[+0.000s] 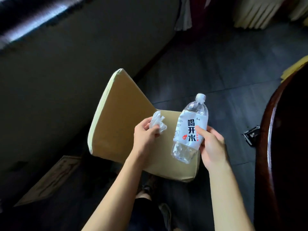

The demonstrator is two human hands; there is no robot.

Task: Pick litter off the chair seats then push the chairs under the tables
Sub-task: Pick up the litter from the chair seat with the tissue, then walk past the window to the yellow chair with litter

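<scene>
A chair with a tan cushioned seat [168, 162] and backrest [116, 114] stands below me. My left hand [146, 135] is closed around a crumpled white tissue [157, 124], held above the seat. My right hand [211, 147] grips a clear plastic water bottle [190, 129] with a white cap and a white label bearing black characters. The bottle is tilted, cap pointing up and away, over the seat's right side. The part of the seat under my hands is hidden.
A large dark table top [66, 64] fills the left. A dark red wooden table edge [273, 130] curves along the right. A small dark wrapper [251, 134] lies on the grey tiled floor [216, 67]. Cream draped fabric [260, 12] hangs at the top right.
</scene>
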